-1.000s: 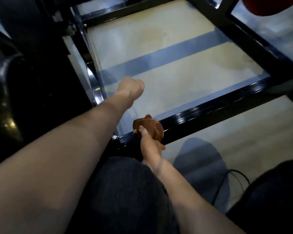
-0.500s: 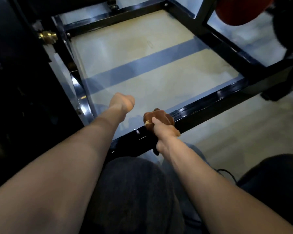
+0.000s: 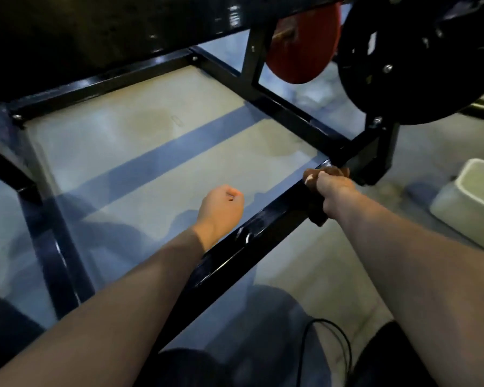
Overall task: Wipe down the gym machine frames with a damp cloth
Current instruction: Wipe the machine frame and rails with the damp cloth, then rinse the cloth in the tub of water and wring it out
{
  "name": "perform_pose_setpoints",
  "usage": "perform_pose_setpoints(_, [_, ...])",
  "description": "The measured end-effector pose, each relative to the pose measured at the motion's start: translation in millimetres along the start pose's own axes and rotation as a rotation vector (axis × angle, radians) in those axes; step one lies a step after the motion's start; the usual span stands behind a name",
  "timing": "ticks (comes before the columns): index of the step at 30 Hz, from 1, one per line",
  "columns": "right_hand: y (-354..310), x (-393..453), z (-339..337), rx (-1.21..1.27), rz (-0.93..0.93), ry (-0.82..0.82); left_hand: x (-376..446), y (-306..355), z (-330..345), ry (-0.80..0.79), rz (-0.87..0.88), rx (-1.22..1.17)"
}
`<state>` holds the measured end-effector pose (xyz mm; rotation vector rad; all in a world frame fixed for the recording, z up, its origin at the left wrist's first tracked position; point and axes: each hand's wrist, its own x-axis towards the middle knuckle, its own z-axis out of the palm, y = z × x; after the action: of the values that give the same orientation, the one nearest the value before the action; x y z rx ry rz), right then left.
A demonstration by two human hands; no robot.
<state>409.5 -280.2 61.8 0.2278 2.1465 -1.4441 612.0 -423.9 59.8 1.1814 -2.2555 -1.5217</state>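
Note:
A glossy black steel machine frame lies low over the floor; its near bar (image 3: 235, 248) runs diagonally from lower left to upper right. My right hand (image 3: 334, 191) grips a brown cloth (image 3: 331, 172) wrapped over that bar at its far right end, beside the corner joint. A dark tail of the cloth hangs below the bar. My left hand (image 3: 221, 209) is curled into a loose fist and holds nothing; it hovers just beyond the middle of the bar, over the floor inside the frame.
A red weight plate (image 3: 299, 57) and a large black disc (image 3: 419, 60) hang at the upper right. A white tub (image 3: 470, 203) stands on the floor at the right. A black cable (image 3: 327, 347) loops near my knees. More frame bars cross at the left and back.
My right hand has slid the cloth along the near bar from its left part to the far right corner. The view has swung right; the left fist stays over the floor.

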Motion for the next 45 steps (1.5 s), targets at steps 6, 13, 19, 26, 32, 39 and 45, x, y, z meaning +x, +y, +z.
perform_pose_setpoints(6, [-55,-20,-71,0.341,0.159,-0.133,18,67,61,-0.103,-0.002,-0.201])
perform_pose_setpoints(13, [-63,-35,-155,0.47,0.092,-0.278,13,179,155,-0.618,-0.064,-0.435])
perform_pose_setpoints(19, [-51,-16,-239,0.121,0.049,-0.249,17,226,222,-0.641,-0.039,-0.407])
perform_pose_setpoints(26, [-6,48,-297,0.296,0.05,0.045,28,253,343,-0.719,-0.276,-0.398])
perform_pose_setpoints(32, [1,98,-375,0.687,0.148,0.074,23,316,434,-0.803,-0.239,-0.175])
perform_pose_setpoints(39, [-5,144,-439,0.706,0.052,0.182,46,366,526,-0.908,-0.252,-0.185])
perform_pose_setpoints(45, [23,195,-481,0.743,0.051,0.41,96,371,585,-0.881,-0.341,-0.182])
